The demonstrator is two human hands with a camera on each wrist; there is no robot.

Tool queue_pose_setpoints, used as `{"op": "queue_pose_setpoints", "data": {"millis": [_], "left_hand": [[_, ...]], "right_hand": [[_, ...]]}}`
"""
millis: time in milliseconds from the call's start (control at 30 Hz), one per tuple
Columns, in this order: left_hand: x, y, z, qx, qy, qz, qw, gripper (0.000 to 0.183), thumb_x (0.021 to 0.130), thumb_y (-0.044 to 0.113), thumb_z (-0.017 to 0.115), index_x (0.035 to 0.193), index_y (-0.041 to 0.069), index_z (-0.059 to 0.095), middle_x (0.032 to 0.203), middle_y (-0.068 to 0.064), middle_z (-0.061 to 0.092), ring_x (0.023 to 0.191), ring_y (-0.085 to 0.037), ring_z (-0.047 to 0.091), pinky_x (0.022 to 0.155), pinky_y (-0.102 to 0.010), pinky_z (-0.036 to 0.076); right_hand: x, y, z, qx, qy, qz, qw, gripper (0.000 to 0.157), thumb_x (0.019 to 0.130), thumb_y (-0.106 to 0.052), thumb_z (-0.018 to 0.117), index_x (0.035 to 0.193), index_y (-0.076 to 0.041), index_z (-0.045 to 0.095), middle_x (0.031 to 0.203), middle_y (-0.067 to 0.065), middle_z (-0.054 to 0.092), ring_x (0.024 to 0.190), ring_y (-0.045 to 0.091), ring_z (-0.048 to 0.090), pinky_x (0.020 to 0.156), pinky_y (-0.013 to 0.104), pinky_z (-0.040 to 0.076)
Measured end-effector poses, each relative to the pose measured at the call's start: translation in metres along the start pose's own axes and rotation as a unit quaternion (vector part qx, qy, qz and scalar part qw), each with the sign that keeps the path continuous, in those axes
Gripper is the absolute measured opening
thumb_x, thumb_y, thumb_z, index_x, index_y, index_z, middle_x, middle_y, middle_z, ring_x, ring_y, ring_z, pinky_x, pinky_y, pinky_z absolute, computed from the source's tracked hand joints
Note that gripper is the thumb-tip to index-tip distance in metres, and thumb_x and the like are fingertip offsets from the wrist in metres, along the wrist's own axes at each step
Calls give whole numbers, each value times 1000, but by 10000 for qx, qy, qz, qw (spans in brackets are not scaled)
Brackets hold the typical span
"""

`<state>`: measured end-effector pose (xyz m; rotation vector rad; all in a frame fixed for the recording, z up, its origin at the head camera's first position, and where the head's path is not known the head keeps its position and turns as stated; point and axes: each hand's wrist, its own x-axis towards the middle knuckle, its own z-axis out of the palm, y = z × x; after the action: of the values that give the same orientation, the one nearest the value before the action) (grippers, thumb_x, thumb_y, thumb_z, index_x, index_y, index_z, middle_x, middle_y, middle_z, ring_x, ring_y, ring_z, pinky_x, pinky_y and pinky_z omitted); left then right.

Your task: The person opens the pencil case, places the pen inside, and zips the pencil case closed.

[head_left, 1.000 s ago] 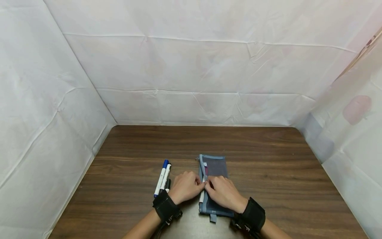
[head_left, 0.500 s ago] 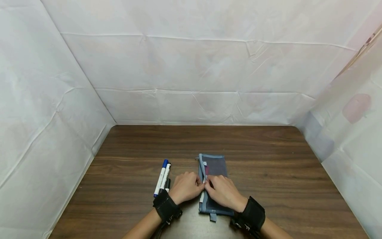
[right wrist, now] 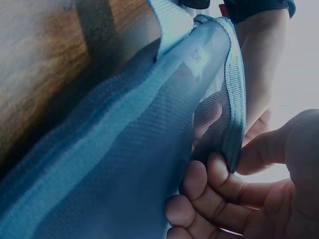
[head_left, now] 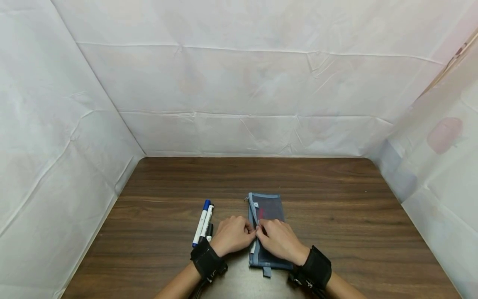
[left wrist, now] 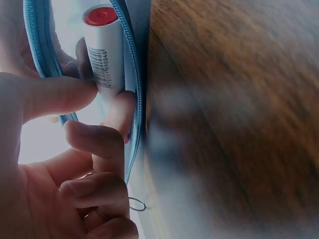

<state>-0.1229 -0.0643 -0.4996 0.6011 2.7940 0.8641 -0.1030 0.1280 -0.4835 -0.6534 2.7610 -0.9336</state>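
A blue-grey mesh zip pouch lies on the table, its zipped side parted between both hands. My left hand pinches a white marker with a red end between thumb and index finger, within the pouch opening. The right hand grips the edge of that opening; in the right wrist view its thumb and fingers close on the zip tape. Through the mesh a reddish patch shows near the pouch's far end. In the head view the hands cover most of the marker.
Left of the left hand lie a white marker with a blue cap, a white marker with a black end and a shorter black-capped one, partly behind the hand. White sheeting walls the wooden table.
Both hands stay nearly in place. The red patch in the pouch has shifted slightly right under the mesh, and less of the white marker shows at the opening.
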Motion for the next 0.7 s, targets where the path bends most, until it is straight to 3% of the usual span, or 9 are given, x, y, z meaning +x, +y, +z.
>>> {"op": "queue_pose_setpoints", "data": {"millis": [200, 400, 700], "left_hand": [[1, 0, 0, -175, -78, -19, 9998, 21, 99, 28, 70, 81, 21, 79, 54, 13, 48, 48, -5, 43, 46, -23, 31], [1, -1, 1, -596, -429, 146, 9972, 16, 99, 18, 70, 102, 16, 85, 52, 13, 41, 46, -3, 36, 47, -21, 23], [3, -3, 0, -786, -597, 308, 9946, 19, 94, 11, 68, 102, 17, 84, 56, 13, 39, 48, -2, 33, 50, -20, 22]], "right_hand": [[2, 0, 1, -34, 63, 6, 10000, 35, 110, -16, 55, 75, -18, 52, 60, -8, 35, 50, 5, 30, 54, 25, 22], [2, 1, 1, 40, 42, 2, 10000, 36, 109, -15, 55, 73, -18, 49, 60, -8, 33, 50, 5, 29, 54, 25, 21], [3, -1, 0, 113, 90, -55, 9999, 36, 109, -14, 56, 73, -17, 49, 60, -8, 34, 50, 5, 29, 54, 25, 22]]}}
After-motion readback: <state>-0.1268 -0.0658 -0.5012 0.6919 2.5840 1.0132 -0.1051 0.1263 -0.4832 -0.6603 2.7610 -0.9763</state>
